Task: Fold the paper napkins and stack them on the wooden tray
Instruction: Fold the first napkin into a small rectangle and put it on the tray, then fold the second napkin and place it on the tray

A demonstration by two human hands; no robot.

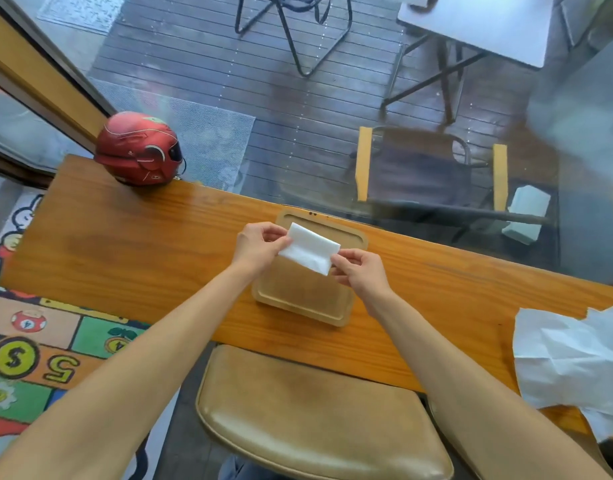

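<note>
Napkin: a white folded napkin (309, 248) is held in the air just above the far half of the tray, tilted so its left end sits higher than its right.
Left hand: the left hand (260, 247) pinches the napkin's left end between thumb and fingers.
Right hand: the right hand (358, 271) pinches the napkin's lower right corner, fingers curled in.
Tray: a wooden tray (307, 299) with a raised rim lies on the tabletop (125, 258) under both hands; nothing shows on its visible surface.
Loose napkins: a pile of unfolded white napkins (572, 358) lies at the tabletop's right end, well apart from the tray.
Helmet: a red helmet (138, 148) sits at the far left corner.
Chair: a tan cushioned seat (319, 414) is tucked under the near edge.
Floor: a colourful cartoon rug (38, 341) lies at left.
</note>
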